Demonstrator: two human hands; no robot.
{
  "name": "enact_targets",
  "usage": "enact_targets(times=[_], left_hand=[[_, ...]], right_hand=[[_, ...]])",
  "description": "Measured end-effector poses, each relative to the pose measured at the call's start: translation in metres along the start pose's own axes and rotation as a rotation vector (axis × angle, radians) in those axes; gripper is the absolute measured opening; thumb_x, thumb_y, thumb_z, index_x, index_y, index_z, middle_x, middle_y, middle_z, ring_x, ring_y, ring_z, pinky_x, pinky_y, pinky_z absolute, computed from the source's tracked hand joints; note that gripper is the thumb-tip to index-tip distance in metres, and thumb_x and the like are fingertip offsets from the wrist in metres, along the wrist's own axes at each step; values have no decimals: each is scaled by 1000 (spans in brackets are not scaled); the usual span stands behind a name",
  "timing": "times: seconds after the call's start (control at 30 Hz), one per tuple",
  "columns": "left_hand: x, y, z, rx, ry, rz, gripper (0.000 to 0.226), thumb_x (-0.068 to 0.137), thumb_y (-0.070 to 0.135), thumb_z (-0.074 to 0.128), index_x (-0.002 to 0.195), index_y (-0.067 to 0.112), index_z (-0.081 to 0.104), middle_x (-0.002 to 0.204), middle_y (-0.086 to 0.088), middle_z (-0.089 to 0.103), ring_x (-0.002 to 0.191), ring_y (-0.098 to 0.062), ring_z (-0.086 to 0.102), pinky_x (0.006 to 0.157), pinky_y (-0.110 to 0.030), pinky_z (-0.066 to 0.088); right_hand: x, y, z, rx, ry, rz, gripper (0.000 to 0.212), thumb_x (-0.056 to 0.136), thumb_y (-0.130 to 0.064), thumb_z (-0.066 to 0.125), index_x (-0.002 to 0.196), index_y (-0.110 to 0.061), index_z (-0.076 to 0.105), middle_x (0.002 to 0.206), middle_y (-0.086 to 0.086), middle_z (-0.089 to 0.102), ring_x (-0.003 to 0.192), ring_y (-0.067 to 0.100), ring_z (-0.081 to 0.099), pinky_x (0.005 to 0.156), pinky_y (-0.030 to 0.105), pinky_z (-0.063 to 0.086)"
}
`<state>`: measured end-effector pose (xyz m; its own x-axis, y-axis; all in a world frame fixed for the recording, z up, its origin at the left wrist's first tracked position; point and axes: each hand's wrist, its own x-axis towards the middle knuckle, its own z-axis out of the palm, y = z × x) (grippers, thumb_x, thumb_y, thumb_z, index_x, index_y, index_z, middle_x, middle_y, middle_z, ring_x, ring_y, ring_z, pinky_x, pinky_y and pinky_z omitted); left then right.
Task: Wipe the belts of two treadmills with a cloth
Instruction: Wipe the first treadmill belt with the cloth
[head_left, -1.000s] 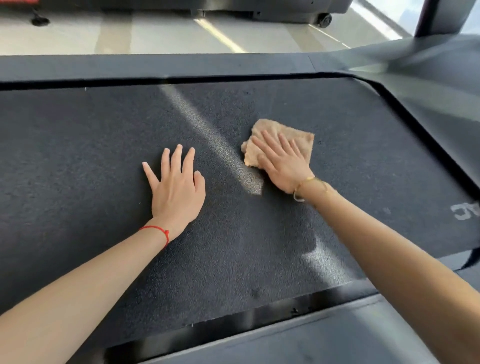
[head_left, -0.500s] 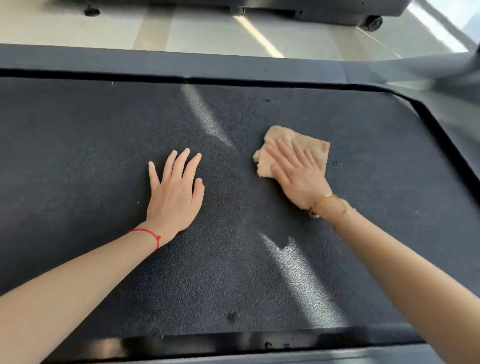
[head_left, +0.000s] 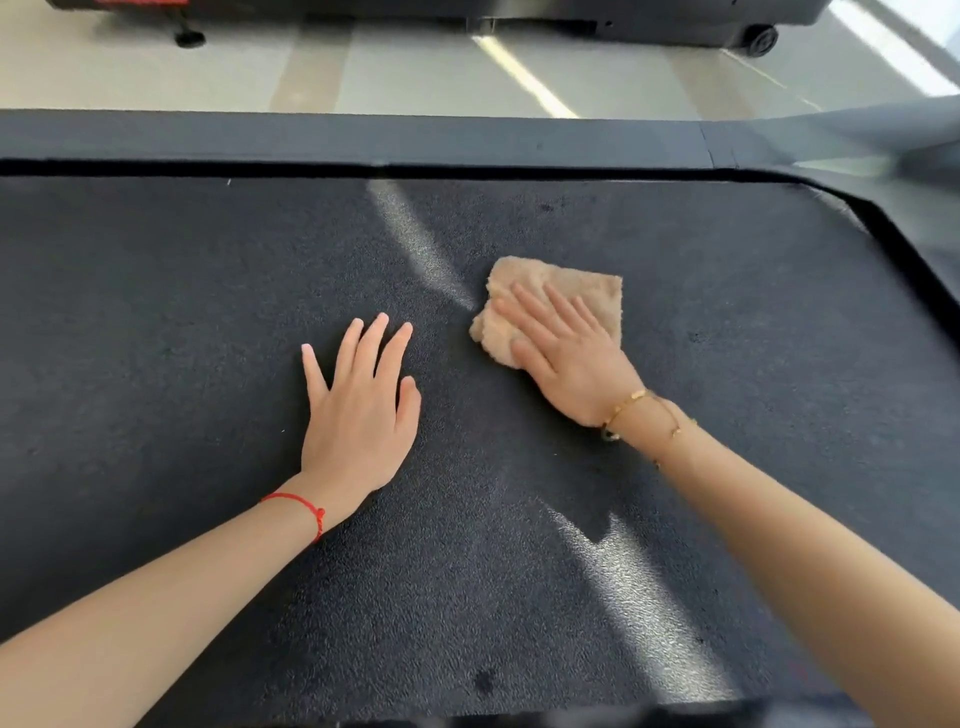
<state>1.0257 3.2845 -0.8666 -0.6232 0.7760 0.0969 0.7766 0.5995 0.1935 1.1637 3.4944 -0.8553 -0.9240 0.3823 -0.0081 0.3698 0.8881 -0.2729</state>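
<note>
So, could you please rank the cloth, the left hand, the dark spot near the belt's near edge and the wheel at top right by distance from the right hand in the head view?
1. cloth: directly under the right hand, touching.
2. left hand: beside it, flat on the belt.
3. dark spot: near the belt's near edge.
4. wheel: far top right, on the floor.

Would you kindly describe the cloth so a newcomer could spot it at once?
The dark treadmill belt fills most of the view. Right of its centre, the right hand lies flat on the cloth. It is the only soft, tan, fluffy thing on the black surface.
</note>
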Motion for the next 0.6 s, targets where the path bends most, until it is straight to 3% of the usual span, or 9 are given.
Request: enact_targets(times=[0.17,0.3,0.47,0.53,0.6], left_hand=[[1,0,1,4,8,0,58,99,35,24,156,23,24,163,0,21,152,-20,11,119,-64,9],[1,0,0,3,6,5,58,99,35,25,155,23,24,162,0,22,152,-20,12,118,-65,11],[1,0,-1,-3,-5,2,56,100,34,23,155,23,25,163,0,22,153,-19,11,119,-64,9],[1,1,-2,4,-22,-3,59,98,36,19,156,24,23,163,0,20,153,-19,9,119,-63,7],[1,1,-3,8,-31,-5,61,97,38,17,156,24,21,164,1,18,153,-18,7,119,-63,7]], right_hand=[[87,46,-19,-45,33,250,51,106,-44,13,156,-37,11,165,-7,3,152,25,-3,123,42,-5],[152,23,-20,-6,5,301,51,106,-44,9,156,-36,13,166,-8,4,152,26,-4,122,43,-6],[150,-47,2,15,-16,77,51,107,-38,14,158,-28,12,165,-3,5,152,24,-3,120,36,-9],[125,-49,5,74,-12,4,50,107,-39,20,156,-28,15,164,-4,7,151,19,-2,115,26,-14],[104,-32,4,15,-7,-64,50,107,-40,21,156,-32,16,165,-6,8,152,21,0,119,31,-11]])
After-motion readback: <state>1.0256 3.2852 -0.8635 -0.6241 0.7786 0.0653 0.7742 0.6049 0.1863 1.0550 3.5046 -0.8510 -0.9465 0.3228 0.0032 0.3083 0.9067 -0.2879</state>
